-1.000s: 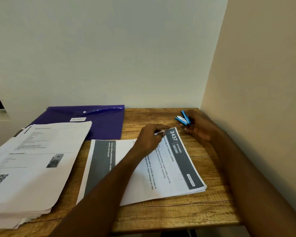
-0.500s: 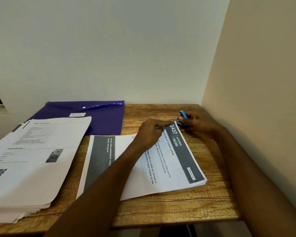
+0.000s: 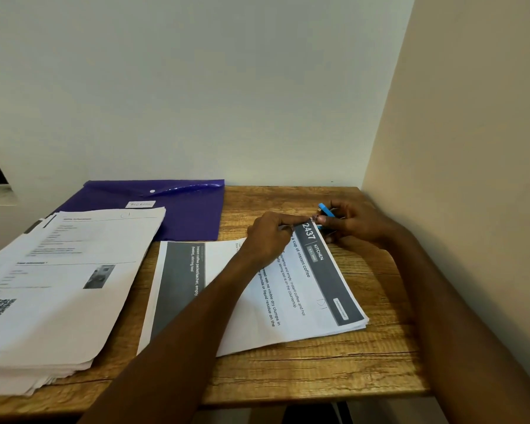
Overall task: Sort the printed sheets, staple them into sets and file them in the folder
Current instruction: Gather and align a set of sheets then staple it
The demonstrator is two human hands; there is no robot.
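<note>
- Folder [image 3: 178, 209]: deep purple and glossy, with a white label and a white snap button.
- Stapler [image 3: 325, 211]: bright blue.
- Set of sheets [image 3: 315, 289]: white with black text and a dark grey band bearing white lettering.
- Paper stack [image 3: 58, 286]: white, grey print, a black-and-white speckled code square.
- Table [image 3: 334, 368]: brown wood grain with dark streaks.

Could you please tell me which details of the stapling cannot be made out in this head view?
- Small blue stapler: mostly hidden inside the right hand; its mouth and any staple are unseen.
- Corner of the printed "2437 KITCHEN" sheet set: covered by the left hand.
- White label on the purple plastic folder: too small to read.
</note>
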